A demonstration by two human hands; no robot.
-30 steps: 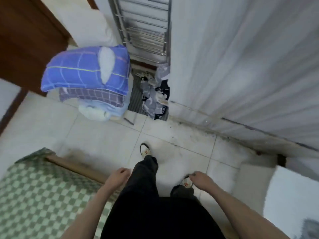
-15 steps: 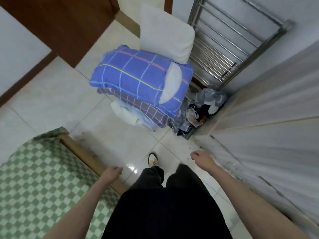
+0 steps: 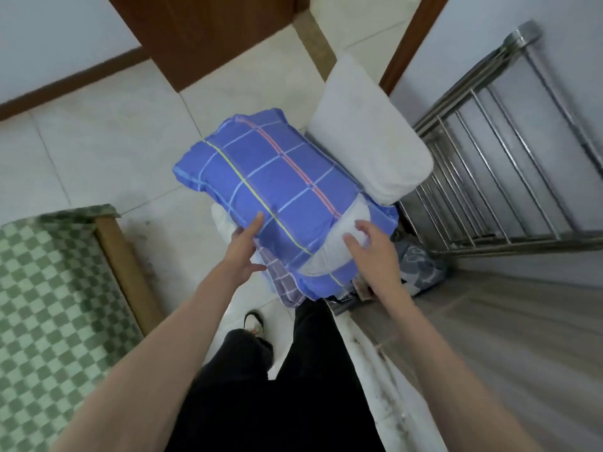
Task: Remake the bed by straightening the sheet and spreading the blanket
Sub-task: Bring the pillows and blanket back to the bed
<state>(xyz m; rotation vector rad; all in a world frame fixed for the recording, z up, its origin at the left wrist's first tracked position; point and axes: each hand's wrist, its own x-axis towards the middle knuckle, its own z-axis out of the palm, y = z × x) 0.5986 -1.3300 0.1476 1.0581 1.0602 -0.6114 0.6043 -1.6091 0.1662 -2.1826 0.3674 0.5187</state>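
Note:
A folded blue checked blanket [image 3: 267, 177] with white filling showing at one end lies on top of a stack of bedding, above a purple checked cloth [image 3: 284, 282]. My left hand [image 3: 243, 246] touches the blanket's near left edge, fingers spread. Over the white end on the right, my right hand [image 3: 370, 246] rests with fingers apart. Neither hand grips the blanket. The bed [image 3: 49, 288], covered by a green and white checked sheet, lies at the lower left with its wooden frame edge [image 3: 124, 265] showing.
A white pillow [image 3: 365, 135] stands behind the stack. A metal rack [image 3: 489, 164] leans on the wall at right, with dark clothes [image 3: 421, 265] on the floor below it. A brown door [image 3: 208, 31] is at the top. Grey curtain at lower right.
I have stepped toward the bedding stack. Both hands rose from my sides and reached onto the blue blanket's near end.

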